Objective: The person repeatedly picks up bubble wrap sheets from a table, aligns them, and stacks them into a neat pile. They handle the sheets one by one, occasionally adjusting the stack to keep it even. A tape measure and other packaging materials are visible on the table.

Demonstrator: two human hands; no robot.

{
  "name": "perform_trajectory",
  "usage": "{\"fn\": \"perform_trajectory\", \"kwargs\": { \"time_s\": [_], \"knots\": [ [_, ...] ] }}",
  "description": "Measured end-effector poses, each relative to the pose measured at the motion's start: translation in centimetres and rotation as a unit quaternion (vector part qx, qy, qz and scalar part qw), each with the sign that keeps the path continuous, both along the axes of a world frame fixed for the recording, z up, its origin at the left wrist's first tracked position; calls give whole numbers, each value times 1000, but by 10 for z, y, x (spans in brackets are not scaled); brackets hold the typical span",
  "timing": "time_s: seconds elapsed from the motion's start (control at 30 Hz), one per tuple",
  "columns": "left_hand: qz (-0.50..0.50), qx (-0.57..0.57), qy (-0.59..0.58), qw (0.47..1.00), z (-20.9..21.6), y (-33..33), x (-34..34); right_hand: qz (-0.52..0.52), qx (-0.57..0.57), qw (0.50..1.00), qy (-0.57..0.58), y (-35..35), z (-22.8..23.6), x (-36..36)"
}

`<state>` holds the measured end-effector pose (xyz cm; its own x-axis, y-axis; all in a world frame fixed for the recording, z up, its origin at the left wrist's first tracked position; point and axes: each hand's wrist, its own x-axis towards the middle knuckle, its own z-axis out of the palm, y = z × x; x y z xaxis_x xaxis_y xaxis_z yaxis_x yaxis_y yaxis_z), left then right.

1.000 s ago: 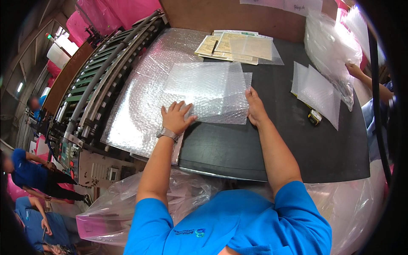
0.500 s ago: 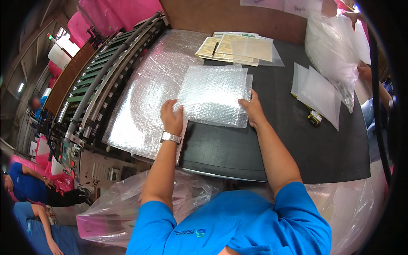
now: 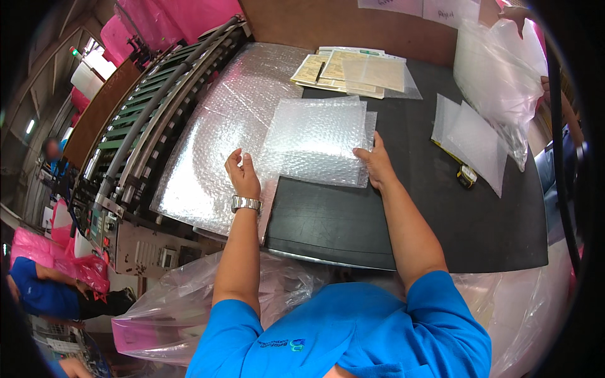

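Observation:
A small stack of clear bubble wrap bags (image 3: 318, 142) lies at the middle of the black table, its left part over a large bubble wrap sheet (image 3: 214, 145). My right hand (image 3: 377, 162) grips the stack's right edge, thumb on top and fingers at the side. Left of the stack, my left hand (image 3: 242, 175) is raised over the large sheet with its fingers apart and slightly curled, holding nothing. A watch is on that wrist.
Left of the table stands a roller machine (image 3: 145, 120). Papers with a pen (image 3: 350, 72) lie at the back. At right are more bubble wrap pieces (image 3: 472, 138), a yellow tape measure (image 3: 466, 176) and a clear plastic bag (image 3: 498, 75) handled by another person. Plastic film (image 3: 214, 302) hangs below the front edge.
My left hand has let go of the stack's left edge and moved left. My right hand stays on the right edge. The other person's hands at right have shifted with the plastic bag.

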<state>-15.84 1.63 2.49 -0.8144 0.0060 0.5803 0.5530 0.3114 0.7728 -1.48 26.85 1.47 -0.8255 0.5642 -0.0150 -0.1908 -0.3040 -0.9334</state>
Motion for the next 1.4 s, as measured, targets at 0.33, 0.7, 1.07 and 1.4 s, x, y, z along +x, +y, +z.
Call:
{"fn": "perform_trajectory", "kwargs": {
  "time_s": [0.33, 0.7, 1.07, 1.4],
  "knots": [
    [26, 43, 10, 999, -5, -1, -4, -27, -11, 999, -14, 5, -11, -5],
    [23, 78, -11, 997, -2, -1, -2, -31, -12, 999, 0, 7, -17, -8],
    [80, -179, 139, 971, 10, 3, 11, -11, -19, 1000, 4, 4, -10, -4],
    [-98, -499, 87, 856, 6, 16, 22, 45, -16, 999, 14, 3, -4, 0]
  ]
}}
